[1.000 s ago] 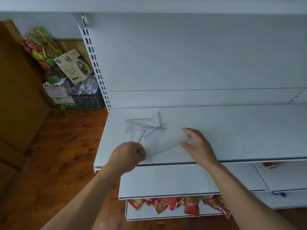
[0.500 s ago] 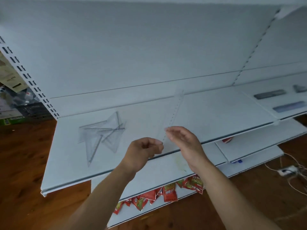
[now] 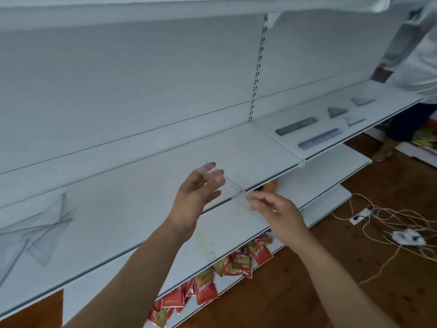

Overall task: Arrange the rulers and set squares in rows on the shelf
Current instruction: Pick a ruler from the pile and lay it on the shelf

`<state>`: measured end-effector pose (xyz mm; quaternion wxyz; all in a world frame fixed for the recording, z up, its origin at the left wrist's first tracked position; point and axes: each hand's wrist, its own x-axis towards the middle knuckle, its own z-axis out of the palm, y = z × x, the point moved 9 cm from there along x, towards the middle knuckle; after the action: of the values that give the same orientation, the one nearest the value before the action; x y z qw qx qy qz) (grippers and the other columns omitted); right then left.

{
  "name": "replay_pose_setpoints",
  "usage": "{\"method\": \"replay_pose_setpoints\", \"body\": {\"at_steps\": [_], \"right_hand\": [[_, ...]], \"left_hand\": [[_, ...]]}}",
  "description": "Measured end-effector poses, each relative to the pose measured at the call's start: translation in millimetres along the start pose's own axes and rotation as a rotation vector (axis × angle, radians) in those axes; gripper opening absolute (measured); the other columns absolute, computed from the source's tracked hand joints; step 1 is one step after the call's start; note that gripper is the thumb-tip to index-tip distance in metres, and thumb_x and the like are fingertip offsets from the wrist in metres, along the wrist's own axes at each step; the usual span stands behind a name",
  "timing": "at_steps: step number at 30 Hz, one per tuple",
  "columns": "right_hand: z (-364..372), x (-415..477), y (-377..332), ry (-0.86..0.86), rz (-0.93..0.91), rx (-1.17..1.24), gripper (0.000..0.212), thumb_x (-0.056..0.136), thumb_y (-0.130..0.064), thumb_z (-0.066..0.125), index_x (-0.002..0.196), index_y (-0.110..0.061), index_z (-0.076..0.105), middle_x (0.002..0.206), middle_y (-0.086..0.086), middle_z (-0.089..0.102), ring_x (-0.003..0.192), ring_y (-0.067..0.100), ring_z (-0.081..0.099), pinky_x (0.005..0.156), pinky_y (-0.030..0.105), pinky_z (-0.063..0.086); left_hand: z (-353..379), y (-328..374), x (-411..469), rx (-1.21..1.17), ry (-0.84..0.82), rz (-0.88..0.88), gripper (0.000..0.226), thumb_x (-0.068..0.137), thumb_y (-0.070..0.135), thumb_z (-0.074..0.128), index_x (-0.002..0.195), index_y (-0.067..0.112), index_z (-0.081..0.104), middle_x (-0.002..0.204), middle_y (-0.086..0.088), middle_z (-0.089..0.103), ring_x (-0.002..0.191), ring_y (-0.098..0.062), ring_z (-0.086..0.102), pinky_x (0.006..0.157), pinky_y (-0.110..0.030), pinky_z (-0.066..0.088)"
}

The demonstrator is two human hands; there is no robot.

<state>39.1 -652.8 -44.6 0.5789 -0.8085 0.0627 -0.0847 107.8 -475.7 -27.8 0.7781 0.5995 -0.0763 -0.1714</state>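
Before the shelf [image 3: 118, 221], both forearms are bare as far as they show; the left hand [image 3: 194, 200] and right hand [image 3: 281, 216] are bare too.

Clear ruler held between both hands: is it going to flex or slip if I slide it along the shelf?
Probably stiff: the clear ruler runs straight between the left hand and right hand with no sag. Likely light, since fingertip pinches at its ends carry it. Thin and smooth, it may slide easily on the shelf.

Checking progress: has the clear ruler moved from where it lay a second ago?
Yes. The clear ruler has left the set-square pile: left hand and right hand hold it well right of that pile, off the shelf.
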Motion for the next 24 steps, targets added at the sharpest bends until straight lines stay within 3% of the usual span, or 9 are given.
{"method": "replay_pose_setpoints", "body": {"at_steps": [5, 8, 11, 14, 18, 21, 24], "right_hand": [[-97.2, 1.5, 32.8, 0.154, 0.013, 0.065, 0.015, 0.087, -0.023, 0.067, 0.09, -0.037, 0.069, 0.092, -0.016, 0.069, 0.09, 0.001, 0.063, 0.077, 0.01, 0.046], [-157.3, -2.6, 58.9, 0.266, 0.111, 0.147, 0.006, 0.087, -0.034, 0.067, 0.093, -0.033, 0.066, 0.088, -0.018, 0.069, 0.083, -0.003, 0.062, 0.07, 0.01, 0.048], [-195.1, -7.1, 79.8, 0.3, 0.191, 0.284, 0.008, 0.092, -0.026, 0.061, 0.093, -0.021, 0.068, 0.086, -0.007, 0.072, 0.07, 0.005, 0.062, 0.061, 0.016, 0.051], [-227.3, -7.8, 93.6, 0.397, 0.218, 0.39, 0.01, 0.092, -0.02, 0.06, 0.089, -0.017, 0.069, 0.083, 0.0, 0.072, 0.065, 0.007, 0.059, 0.057, 0.018, 0.049], [-255.3, 1.3, 115.9, 0.46, 0.236, 0.397, 0.01, 0.091, -0.021, 0.062, 0.087, -0.017, 0.071, 0.079, -0.002, 0.071, 0.063, 0.004, 0.059, 0.055, 0.015, 0.049], [-274.9, 18.9, 132.3, 0.493, 0.252, 0.405, 0.01, 0.091, -0.02, 0.062, 0.086, -0.017, 0.071, 0.077, -0.003, 0.07, 0.063, 0.004, 0.058, 0.057, 0.015, 0.049], [-298.2, 47.5, 147.7, 0.512, 0.268, 0.388, 0.01, 0.091, -0.023, 0.062, 0.086, -0.018, 0.07, 0.078, -0.004, 0.07, 0.063, 0.004, 0.059, 0.058, 0.016, 0.048]], "left_hand": [[72.7, -33.2, 31.0, -0.163, 0.03, -0.017, 0.028, 0.082, 0.018, 0.069, 0.108, 0.011, 0.064, 0.108, -0.004, 0.072, 0.103, -0.02, 0.068, 0.074, -0.021, 0.054], [114.5, -55.4, 49.7, -0.362, 0.07, -0.078, 0.027, 0.081, 0.015, 0.067, 0.108, 0.011, 0.063, 0.107, -0.004, 0.072, 0.099, -0.015, 0.069, 0.073, -0.02, 0.054], [157.8, -72.5, 62.0, -0.479, 0.058, -0.136, 0.035, 0.079, 0.014, 0.067, 0.114, 0.01, 0.06, 0.11, -0.004, 0.072, 0.098, -0.014, 0.069, 0.072, -0.019, 0.055], [195.0, -83.3, 74.3, -0.477, 0.019, -0.169, 0.038, 0.076, 0.015, 0.068, 0.112, 0.01, 0.061, 0.111, -0.006, 0.071, 0.097, -0.014, 0.069, 0.071, -0.02, 0.055], [221.4, -88.4, 95.8, -0.381, -0.044, -0.164, 0.024, 0.077, 0.016, 0.069, 0.101, 0.014, 0.069, 0.108, -0.007, 0.071, 0.094, -0.015, 0.07, 0.071, -0.021, 0.055], [231.4, -85.1, 119.5, -0.324, -0.069, -0.117, 0.016, 0.077, 0.018, 0.069, 0.092, 0.017, 0.072, 0.09, -0.006, 0.071, 0.076, -0.015, 0.067, 0.06, -0.025, 0.054], [233.2, -86.0, 154.4, -0.24, -0.005, -0.074, 0.017, 0.082, 0.013, 0.068, 0.098, 0.012, 0.064, 0.083, -0.011, 0.068, 0.064, -0.022, 0.063, 0.047, -0.028, 0.049]]}}
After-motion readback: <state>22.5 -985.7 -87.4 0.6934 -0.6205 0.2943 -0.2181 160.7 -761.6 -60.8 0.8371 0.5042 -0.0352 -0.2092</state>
